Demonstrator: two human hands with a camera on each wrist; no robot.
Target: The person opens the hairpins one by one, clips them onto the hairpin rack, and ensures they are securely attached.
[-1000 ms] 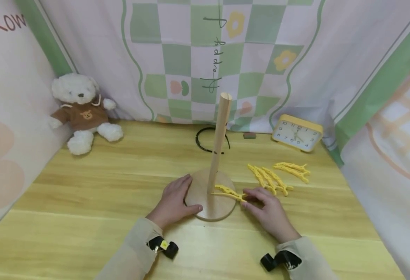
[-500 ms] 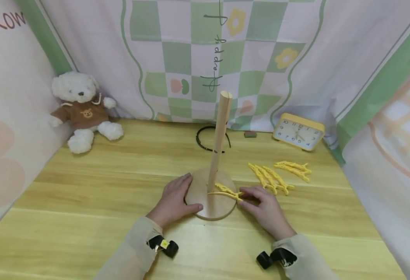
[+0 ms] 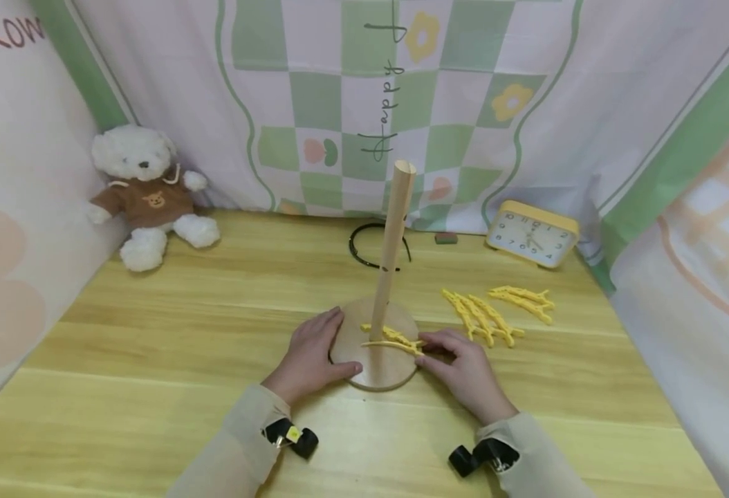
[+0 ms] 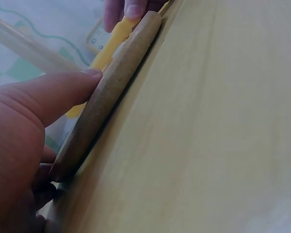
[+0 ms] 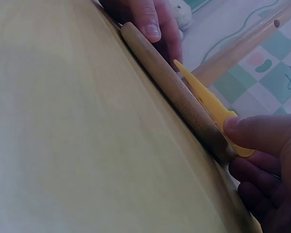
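A round wooden base [image 3: 392,377] carries an upright wooden pole [image 3: 393,235]. My left hand [image 3: 305,358] grips the base's left edge, thumb on top and fingers round the rim; the left wrist view shows the thumb against the disc. At the right edge, my right hand [image 3: 469,377] pinches the forked end of a yellow clip [image 3: 410,348]. The clip's two long arms are spread and lie over the base, one on each side of the pole's foot. In the right wrist view the clip [image 5: 206,99] tapers toward the left hand [image 5: 150,22].
Several yellow clips [image 3: 479,318] lie right of the base, with two more [image 3: 523,301] beyond them. Behind the pole are a black headband [image 3: 353,250] and a small dark block [image 3: 446,238]. A yellow clock [image 3: 532,235] stands back right, a white plush bear [image 3: 146,197] back left.
My right hand has moved left with the clip, whose spread arms now reach past both sides of the pole's foot. The left hand has stayed on the base.
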